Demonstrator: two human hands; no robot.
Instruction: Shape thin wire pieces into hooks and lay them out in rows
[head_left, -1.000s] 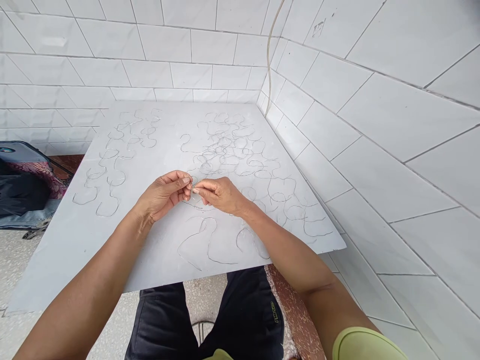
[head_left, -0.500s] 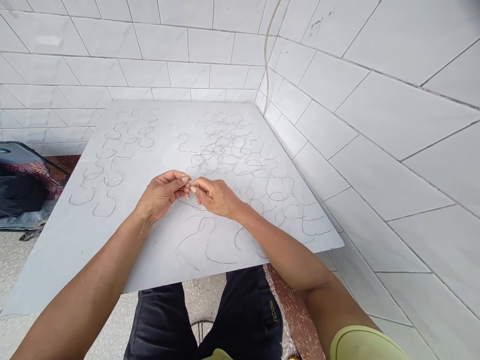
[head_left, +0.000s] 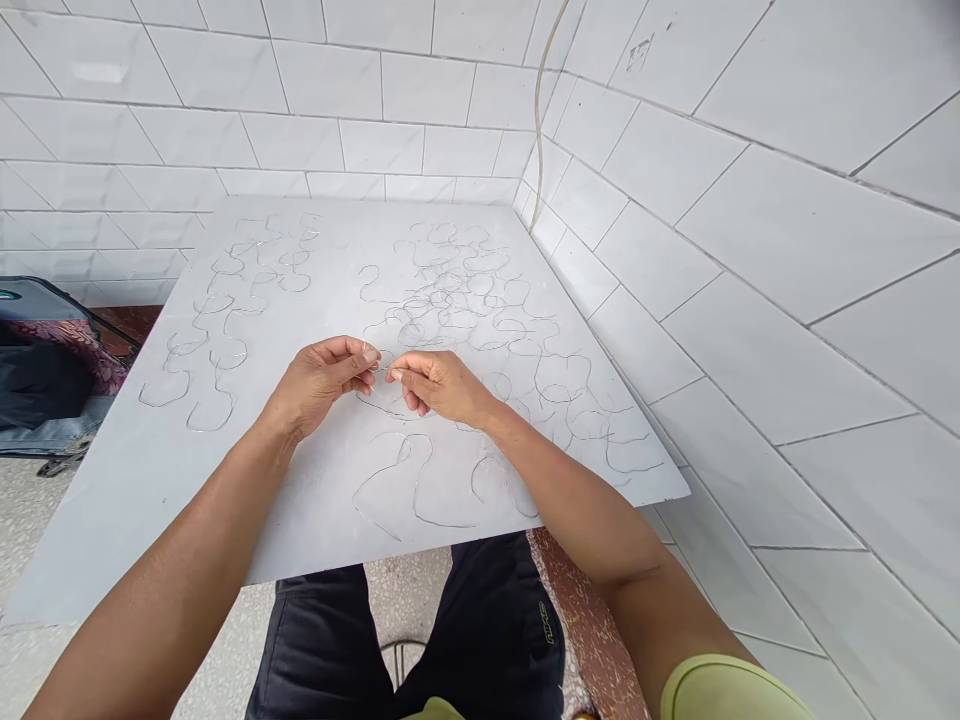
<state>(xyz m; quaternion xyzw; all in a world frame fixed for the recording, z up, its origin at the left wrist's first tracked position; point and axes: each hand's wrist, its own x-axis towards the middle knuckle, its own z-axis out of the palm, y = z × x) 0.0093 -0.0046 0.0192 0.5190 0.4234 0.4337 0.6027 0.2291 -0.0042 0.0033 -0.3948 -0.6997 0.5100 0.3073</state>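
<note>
Above the middle of the white board, my left hand (head_left: 324, 385) is closed in a pinch on a thin wire (head_left: 382, 369). My right hand (head_left: 442, 388) faces it a short gap away, thumb and forefinger pinched together at the wire's other side. The wire is so fine that its full shape between the fingers is hard to make out. Beneath and beyond my hands lies a tangle of bent wires (head_left: 442, 312). Closer to me, another curved wire (head_left: 415, 490) rests near the board's front edge.
The white board (head_left: 292, 510) reaches to the tiled wall (head_left: 420, 90) behind and on the right. Separate S-shaped wires (head_left: 230, 366) lie in rows on its left side. A pale cord (head_left: 536, 130) hangs in the corner. A bag with dark cloth (head_left: 45, 375) stands at the left.
My right hand has moved slightly right, widening the gap between my fingertips. My left hand keeps its pinch almost in place.
</note>
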